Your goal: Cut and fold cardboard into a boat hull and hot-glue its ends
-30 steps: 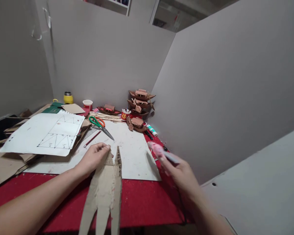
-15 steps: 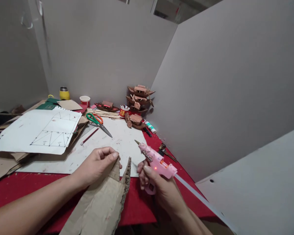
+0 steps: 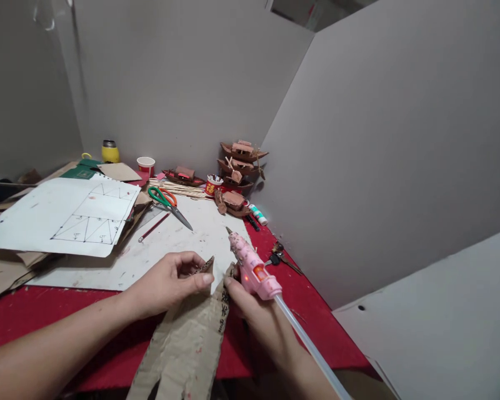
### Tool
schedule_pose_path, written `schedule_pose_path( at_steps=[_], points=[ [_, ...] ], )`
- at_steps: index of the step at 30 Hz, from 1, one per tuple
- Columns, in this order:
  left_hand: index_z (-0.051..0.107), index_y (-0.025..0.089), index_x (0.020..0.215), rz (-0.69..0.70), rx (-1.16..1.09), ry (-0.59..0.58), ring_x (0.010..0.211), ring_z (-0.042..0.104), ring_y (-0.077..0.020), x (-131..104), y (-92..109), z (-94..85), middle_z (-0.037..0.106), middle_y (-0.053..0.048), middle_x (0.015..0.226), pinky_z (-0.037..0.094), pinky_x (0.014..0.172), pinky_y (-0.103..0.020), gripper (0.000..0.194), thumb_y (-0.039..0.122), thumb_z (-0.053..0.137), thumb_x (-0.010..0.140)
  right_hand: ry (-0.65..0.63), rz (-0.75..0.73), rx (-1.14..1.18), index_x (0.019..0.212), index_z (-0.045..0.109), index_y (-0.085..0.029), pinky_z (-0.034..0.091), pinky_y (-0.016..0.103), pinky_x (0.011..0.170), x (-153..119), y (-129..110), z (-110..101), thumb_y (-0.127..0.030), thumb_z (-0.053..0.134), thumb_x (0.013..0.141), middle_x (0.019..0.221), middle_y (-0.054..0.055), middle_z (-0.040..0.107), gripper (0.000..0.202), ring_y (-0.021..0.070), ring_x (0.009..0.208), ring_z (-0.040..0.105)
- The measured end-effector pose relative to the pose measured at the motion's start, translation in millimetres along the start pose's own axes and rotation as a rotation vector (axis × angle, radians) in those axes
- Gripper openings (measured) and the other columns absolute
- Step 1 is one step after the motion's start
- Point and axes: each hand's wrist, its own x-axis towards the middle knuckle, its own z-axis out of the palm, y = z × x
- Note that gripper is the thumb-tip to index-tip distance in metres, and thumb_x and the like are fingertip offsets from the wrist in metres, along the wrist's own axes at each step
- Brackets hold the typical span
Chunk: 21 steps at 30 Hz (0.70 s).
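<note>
My left hand (image 3: 177, 280) pinches one upper flap of a brown cardboard piece (image 3: 187, 344) between thumb and fingers. The cardboard hangs down over the table's front edge, split at the top, with black writing on its right strip. In my right hand (image 3: 254, 305) is a pink hot glue gun (image 3: 252, 266), its nozzle pointing up and away, an orange light lit on its side. A long clear glue stick (image 3: 308, 339) runs out of its back end. My right thumb also touches the top of the cardboard's right strip; the other right fingers are mostly hidden.
Green- and orange-handled scissors (image 3: 170, 206) and a pencil (image 3: 154, 228) lie on a white board (image 3: 108, 275). A drawing on paper (image 3: 62, 214) tops stacked cardboard at left. Model boats (image 3: 241, 158), a paper cup (image 3: 145, 165) and a yellow jar (image 3: 110, 151) stand behind. Grey panels enclose the table.
My right hand has moved left with the glue gun, and its thumb now meets the cardboard's right strip. The cardboard has shifted slightly right, its left flap turned more toward me.
</note>
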Motion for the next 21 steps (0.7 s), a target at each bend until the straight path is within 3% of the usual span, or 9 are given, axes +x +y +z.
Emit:
schedule_pose_path(
  at_steps=[4, 11, 15, 21],
  points=[
    [0.066, 0.016, 0.083, -0.035, -0.117, -0.007, 0.066, 0.054, -0.0127, 0.6, -4.6, 1.3, 0.064, 0.001, 0.075, 0.043, 0.063, -0.022, 0.023, 0.038, 0.068, 0.076, 0.050, 0.045, 0.063, 0.084, 0.062, -0.018, 0.049, 0.029, 0.062, -5.0, 4.4, -6.7, -0.038, 0.062, 0.078, 0.072, 0.002, 0.061, 0.020, 0.0182, 0.065, 0.055],
    [0.068, 0.016, 0.086, 0.027, -0.170, 0.059, 0.069, 0.056, -0.0129, -3.3, 8.1, -2.9, 0.066, -0.001, 0.080, 0.044, 0.068, -0.023, 0.023, 0.035, 0.073, 0.073, 0.058, 0.134, 0.234, 0.078, 0.063, -0.017, 0.044, 0.025, 0.051, -17.8, 42.6, -43.1, -0.047, 0.060, 0.083, 0.065, 0.003, 0.060, 0.030, 0.0144, 0.056, 0.053],
    [0.066, 0.015, 0.081, -0.012, -0.185, -0.029, 0.065, 0.052, -0.0115, -8.1, 12.6, -0.5, 0.062, -0.001, 0.073, 0.042, 0.063, -0.022, 0.023, 0.036, 0.071, 0.075, -0.040, 0.109, 0.358, 0.071, 0.064, -0.017, 0.045, 0.023, 0.050, -24.5, 49.8, -54.2, -0.050, 0.066, 0.077, 0.065, 0.004, 0.061, 0.033, 0.0134, 0.055, 0.056],
    [0.064, 0.014, 0.076, -0.026, -0.106, -0.141, 0.062, 0.048, -0.0116, -9.2, 15.0, 1.4, 0.058, -0.001, 0.069, 0.040, 0.062, -0.023, 0.030, 0.043, 0.069, 0.075, -0.248, 0.055, 0.504, 0.076, 0.066, -0.016, 0.039, 0.022, 0.043, -27.3, 51.9, -52.2, -0.055, 0.069, 0.071, 0.061, 0.003, 0.059, 0.039, 0.0125, 0.049, 0.054]
  ],
)
